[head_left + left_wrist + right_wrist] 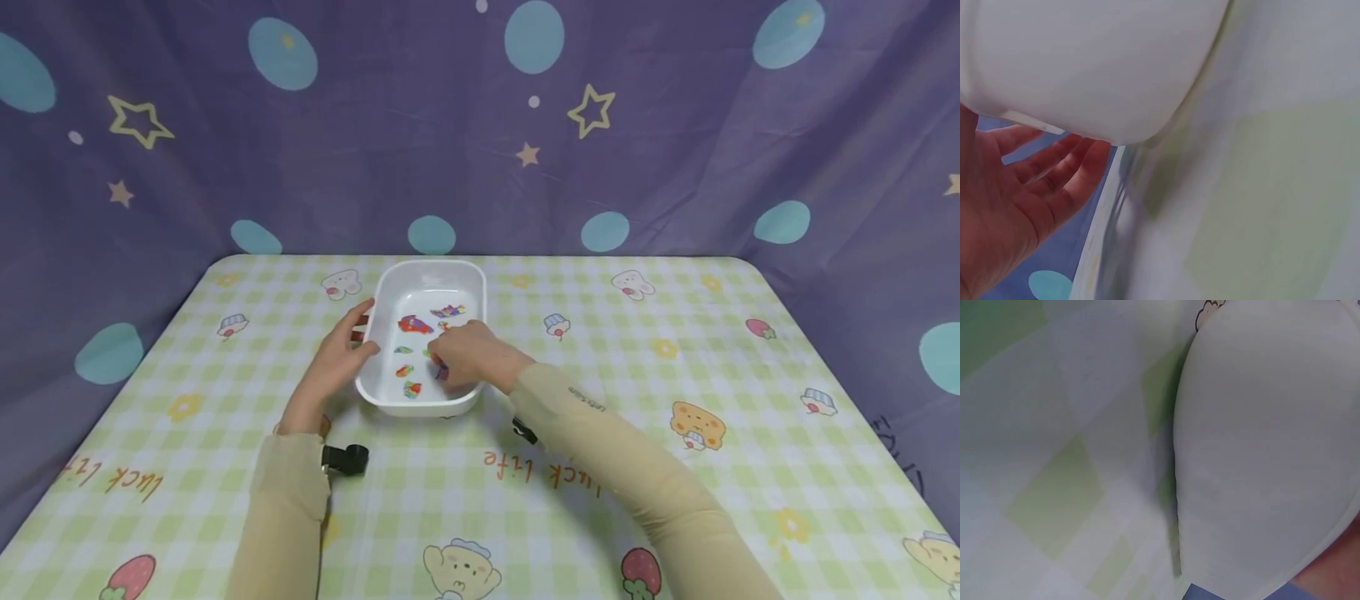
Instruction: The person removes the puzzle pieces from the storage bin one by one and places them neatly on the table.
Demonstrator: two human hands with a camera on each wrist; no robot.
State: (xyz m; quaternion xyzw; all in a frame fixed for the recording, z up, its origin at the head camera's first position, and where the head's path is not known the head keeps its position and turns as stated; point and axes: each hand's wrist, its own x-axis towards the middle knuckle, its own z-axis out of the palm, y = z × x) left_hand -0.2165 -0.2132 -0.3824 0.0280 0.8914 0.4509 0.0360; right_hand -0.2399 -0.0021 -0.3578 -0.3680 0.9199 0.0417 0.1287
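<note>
A white rectangular plastic tub (pixel 430 267) stands on the table, with several small colourful flat pieces on its floor. Among them are a red piece (pixel 415 324), a blue-and-yellow piece (pixel 448 311) and an orange-green piece (pixel 405 371). My left hand (pixel 341 354) is at the tub's left side, its thumb by the rim; in the left wrist view its loosely extended fingers (pixel 1075 178) lie against the outer wall. My right hand (pixel 472 354) reaches over the right rim into the tub, fingers down among the pieces. Its fingertips are hidden, and the tub wall (pixel 1266 437) blocks most of the right wrist view.
A green-and-white checked cloth (pixel 600 533) with printed cartoons covers the table. Behind the table's far edge hangs a purple curtain (pixel 420 125) with stars and teal spots. Black camera mounts are strapped at the left wrist (pixel 347 459) and right wrist (pixel 524 430).
</note>
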